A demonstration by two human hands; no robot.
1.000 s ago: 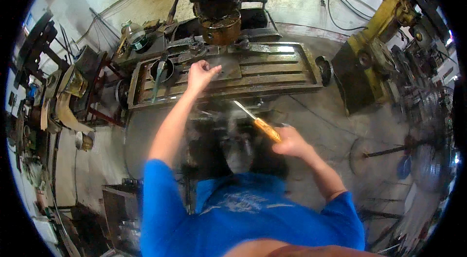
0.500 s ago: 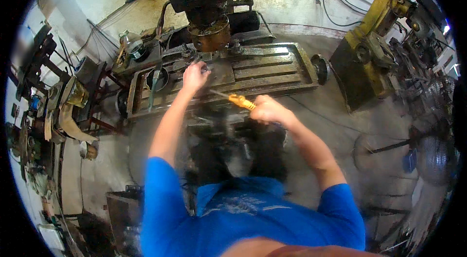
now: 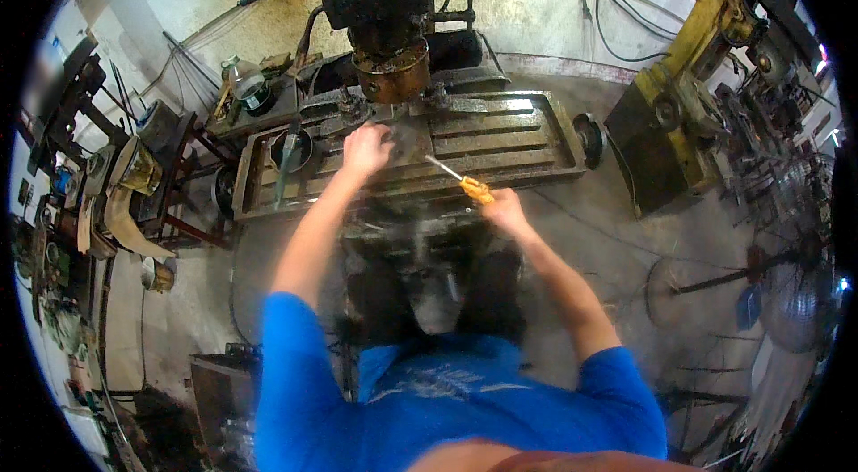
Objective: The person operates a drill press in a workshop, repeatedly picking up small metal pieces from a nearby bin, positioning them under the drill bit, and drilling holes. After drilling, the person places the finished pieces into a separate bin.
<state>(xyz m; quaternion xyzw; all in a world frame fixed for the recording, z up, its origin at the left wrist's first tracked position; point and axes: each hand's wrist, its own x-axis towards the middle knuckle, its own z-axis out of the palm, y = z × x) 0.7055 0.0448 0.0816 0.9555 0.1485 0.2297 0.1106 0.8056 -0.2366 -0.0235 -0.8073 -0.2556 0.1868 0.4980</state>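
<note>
While the right hand (image 3: 507,211) is wrapped around its handle, a yellow-handled tool (image 3: 477,190) slants over the front edge of the slotted metal worktop (image 3: 492,139), its thin shaft pointing forward and to the left; I cannot tell whether the tip touches anything. Left of that tip, the left hand (image 3: 366,150) is over the worktop with its fingers curled inward; whether it holds something cannot be told. Just beyond the hands, a rusty brown cylindrical machine head (image 3: 391,74) hangs above the worktop. A round pot (image 3: 307,148) sits at the left, a greenish stick (image 3: 285,166) leaning across it. Farther off, a clear bottle (image 3: 248,86) stands back left, and a yellow and black machine (image 3: 666,137) stands right.
</note>
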